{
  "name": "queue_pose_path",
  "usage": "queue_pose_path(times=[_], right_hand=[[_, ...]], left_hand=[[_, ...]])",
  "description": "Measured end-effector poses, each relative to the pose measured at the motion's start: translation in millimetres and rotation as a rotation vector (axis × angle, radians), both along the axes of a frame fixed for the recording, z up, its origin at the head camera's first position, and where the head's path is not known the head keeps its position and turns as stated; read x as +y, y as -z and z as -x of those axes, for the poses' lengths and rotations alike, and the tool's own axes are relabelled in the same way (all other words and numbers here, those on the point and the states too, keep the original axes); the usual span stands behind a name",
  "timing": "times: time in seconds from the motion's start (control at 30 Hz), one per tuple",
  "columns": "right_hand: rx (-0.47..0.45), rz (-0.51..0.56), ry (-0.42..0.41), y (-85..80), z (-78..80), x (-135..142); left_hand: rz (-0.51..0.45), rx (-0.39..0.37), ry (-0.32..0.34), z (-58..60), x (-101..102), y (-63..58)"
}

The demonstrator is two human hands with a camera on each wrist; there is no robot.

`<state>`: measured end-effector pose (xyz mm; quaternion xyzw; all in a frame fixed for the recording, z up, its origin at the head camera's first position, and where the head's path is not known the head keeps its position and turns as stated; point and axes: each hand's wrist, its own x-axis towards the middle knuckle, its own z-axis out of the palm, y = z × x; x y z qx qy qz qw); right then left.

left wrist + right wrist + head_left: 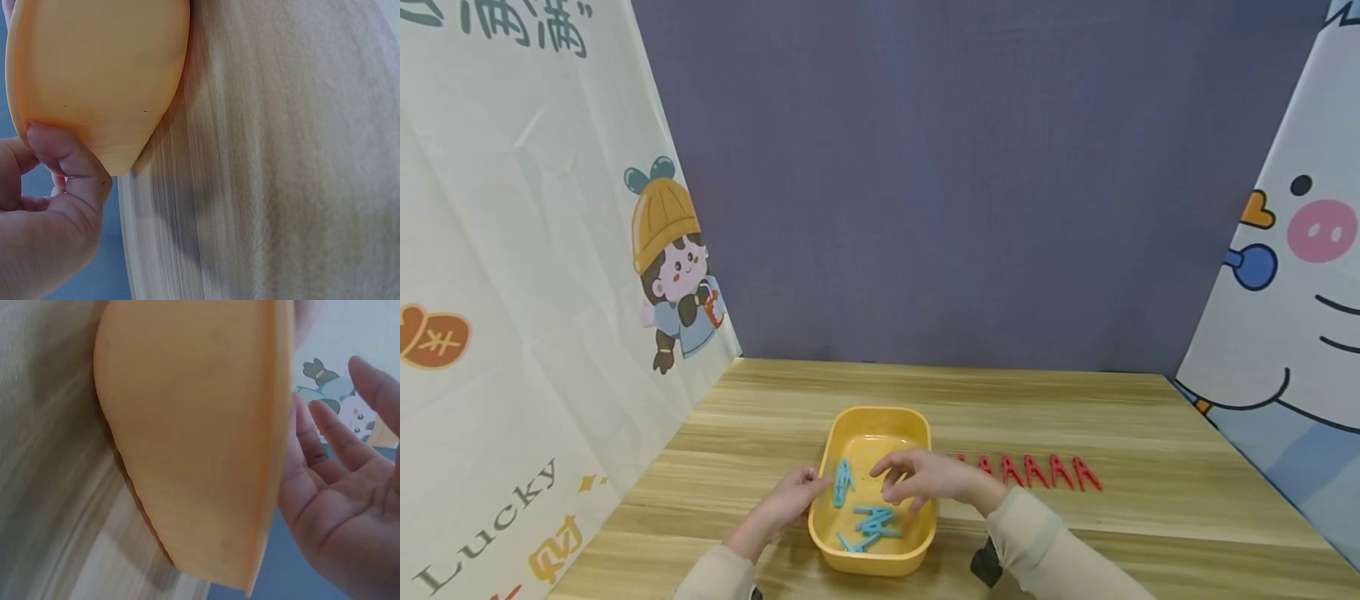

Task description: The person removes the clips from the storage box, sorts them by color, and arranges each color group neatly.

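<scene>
A yellow plastic basin (872, 564) stands on the wooden table, with several light blue clothespins (877, 522) lying in it. One blue clothespin (842, 483) is apart from the others, near the left wall. My left hand (790, 497) grips the basin's left rim, thumb on top and fingers outside; the left wrist view shows the fingertips against the outer wall. Over the basin's right side hovers my right hand (925, 477), fingers spread and slightly bent, nothing in them. From the right wrist, the open palm (350, 500) shows beyond the basin's rim.
Several red clothespins (1032, 472) lie in a row on the table, right of the basin; my right hand and wrist overlap the leftmost ones. A dark grey-blue panel (925, 183) rises behind the table (760, 417). Printed cloths hang at both sides.
</scene>
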<state>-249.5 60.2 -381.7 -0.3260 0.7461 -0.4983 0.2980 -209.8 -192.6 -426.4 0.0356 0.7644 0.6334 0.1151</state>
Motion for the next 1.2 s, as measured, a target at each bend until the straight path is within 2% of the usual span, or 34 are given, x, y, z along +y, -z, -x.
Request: queue_pose_path(times=[0.33, 0.5, 0.87, 0.97, 1.1, 1.2], right_hand=[[0.018, -0.043, -0.127, 9.9, -9.0, -16], [0.067, -0.09, -0.147, 13.4, -11.9, -21], [0.081, -0.18, -0.175, 21.2, -18.8, -31], [0.102, -0.206, -0.204, 22.3, -19.5, -33], [0.173, -0.257, -0.259, 23.4, -20.0, -36], [0.181, -0.281, -0.277, 24.3, -20.5, -38]], left_hand=[[-0.001, 0.01, 0.012, 2.0, -1, 2.0], [0.018, 0.017, 0.018, 3.8, -1, 3.6], [0.011, 0.008, 0.011, 2.2, 1, -0.4], [0.015, 0.007, 0.012, 2.1, 0, -0.9], [0.017, 0.006, 0.019, 1.7, -1, -0.9], [0.023, 0.002, 0.021, 1.3, -2, -0.9]])
